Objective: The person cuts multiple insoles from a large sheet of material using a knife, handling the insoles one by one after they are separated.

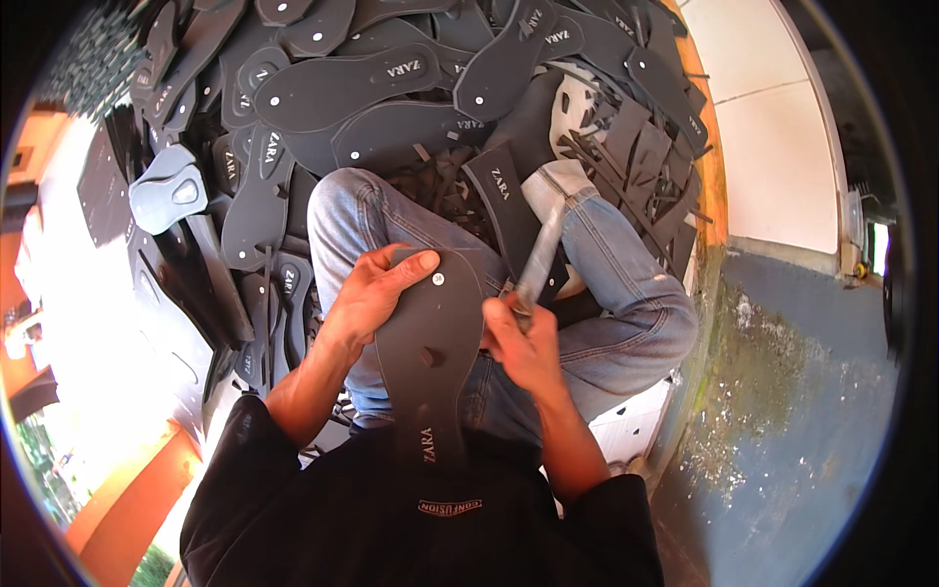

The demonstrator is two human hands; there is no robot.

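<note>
A black rubber sandal sole [430, 352] with punched holes lies lengthwise on my lap, heel toward my body. My left hand [377, 289] grips its upper left edge, thumb across the top near a small hole. Gripped in my right hand [518, 342], at the sole's right edge, is a metal tool [538, 264] whose shaft slants up and to the right. Blue jeans cover both knees [626, 303] beneath the sole.
A large heap of black soles [391, 88] fills the ground ahead and to the left. A grey moulded piece [166, 191] sits at the left of the heap. Rubber offcut strips [626, 166] lie at the right. A blue-painted wall base [782, 391] runs along the right.
</note>
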